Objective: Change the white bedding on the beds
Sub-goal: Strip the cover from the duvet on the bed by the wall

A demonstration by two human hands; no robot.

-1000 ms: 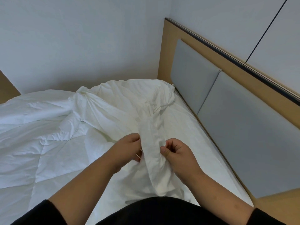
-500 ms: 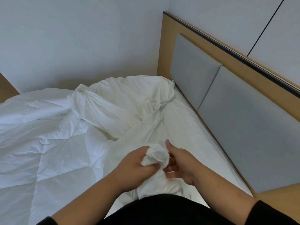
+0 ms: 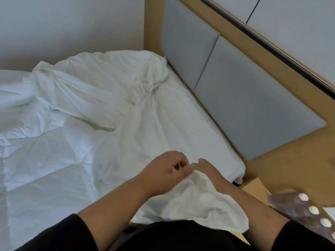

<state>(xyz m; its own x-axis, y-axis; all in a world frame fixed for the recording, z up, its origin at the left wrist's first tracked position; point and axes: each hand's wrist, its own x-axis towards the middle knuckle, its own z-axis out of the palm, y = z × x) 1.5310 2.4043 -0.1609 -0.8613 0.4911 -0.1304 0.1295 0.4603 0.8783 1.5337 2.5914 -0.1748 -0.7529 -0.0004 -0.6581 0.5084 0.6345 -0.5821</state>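
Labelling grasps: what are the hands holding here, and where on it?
Both the left hand and right hand gather the near bunched end of the crumpled white cloth sheet; exact finger contact is blurred.

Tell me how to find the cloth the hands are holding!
Start at the grey headboard and come down to the near corner of the bed. The cloth bunches up between the left hand and right hand. It's lifted off the bed, unlike the flat quilt.
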